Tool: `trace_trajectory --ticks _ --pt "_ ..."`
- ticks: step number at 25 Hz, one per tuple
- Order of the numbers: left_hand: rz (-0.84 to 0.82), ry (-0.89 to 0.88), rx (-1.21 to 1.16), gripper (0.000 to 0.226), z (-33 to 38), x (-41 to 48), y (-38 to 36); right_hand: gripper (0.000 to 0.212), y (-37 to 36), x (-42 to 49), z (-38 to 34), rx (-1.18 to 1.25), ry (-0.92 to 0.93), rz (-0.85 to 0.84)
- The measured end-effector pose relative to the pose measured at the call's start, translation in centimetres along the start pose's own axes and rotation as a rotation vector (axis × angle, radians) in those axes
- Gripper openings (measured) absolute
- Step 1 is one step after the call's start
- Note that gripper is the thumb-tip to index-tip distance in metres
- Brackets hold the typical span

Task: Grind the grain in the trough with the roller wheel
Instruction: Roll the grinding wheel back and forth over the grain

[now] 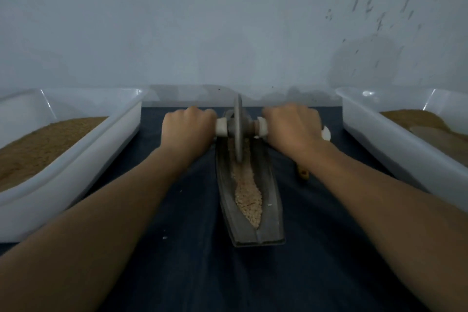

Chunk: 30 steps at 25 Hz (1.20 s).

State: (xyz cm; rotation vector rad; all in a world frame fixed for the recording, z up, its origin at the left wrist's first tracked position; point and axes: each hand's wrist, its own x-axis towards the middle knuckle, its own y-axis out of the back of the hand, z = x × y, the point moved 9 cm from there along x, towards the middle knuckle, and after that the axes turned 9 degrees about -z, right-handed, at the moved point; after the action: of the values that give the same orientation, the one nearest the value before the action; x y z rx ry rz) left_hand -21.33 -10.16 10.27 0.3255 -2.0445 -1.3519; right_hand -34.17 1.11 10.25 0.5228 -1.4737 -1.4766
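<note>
The left hand is clenching around the left end of the white axle handle, fingers curled over it and knuckles facing up. The right hand is grasping the right end of the same handle in the same way, with a white tip sticking out past its right side. Between the two hands the grey roller wheel is standing upright on its edge, sitting in the far part of the trough. Its lower rim is dipping into the grain.

The trough is a long, dark, boat-shaped channel lying in the middle of the desk, running from near to far. The pale, coarse grain is filling its central groove, widest toward the near end.

A dark blue cloth is covering the desk under the trough, with a few pale specks lying on it. A small brownish object, too blurred to identify, is lying just right of the trough, partly under the right forearm.

A white plastic tub is sitting at the left, holding brown granular material. A second white tub is sitting at the right, also holding brown material. A pale wall is rising behind everything.
</note>
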Motion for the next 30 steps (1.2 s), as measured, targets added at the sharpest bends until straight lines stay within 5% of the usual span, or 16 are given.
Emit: trace_trajectory --ticks 3,8,14,17,21,26,30 --pt "-0.047 -0.021 -0.011 0.009 0.1 1.1 0.1 0.015 -0.2 0.7 0.3 0.023 -0.008 -0.078" --pt "0.154 -0.193 -0.051 0.05 0.3 -7.2 1.3 0.025 2.5 -7.4 -0.6 -0.132 0.218 0.251" --pt "-0.009 -0.013 -0.012 0.007 0.3 0.4 0.5 0.012 0.0 0.3 -0.3 -0.001 -0.001 -0.044" --pt "-0.025 -0.068 -0.008 0.011 0.5 -1.0 0.6 0.015 0.4 -2.1 0.1 -0.016 0.053 -0.01" --pt "0.108 -0.167 -0.049 0.045 0.3 -8.1 1.2 0.027 2.1 -7.6 -0.9 -0.127 0.27 0.222" --pt "0.007 -0.001 0.01 0.004 0.5 -0.4 0.8 0.015 -0.4 0.2 0.0 0.018 0.003 -0.042" --pt "-0.06 -0.046 -0.012 0.005 0.4 -0.2 0.5 0.013 -0.5 -0.7 0.4 0.01 0.044 -0.071"
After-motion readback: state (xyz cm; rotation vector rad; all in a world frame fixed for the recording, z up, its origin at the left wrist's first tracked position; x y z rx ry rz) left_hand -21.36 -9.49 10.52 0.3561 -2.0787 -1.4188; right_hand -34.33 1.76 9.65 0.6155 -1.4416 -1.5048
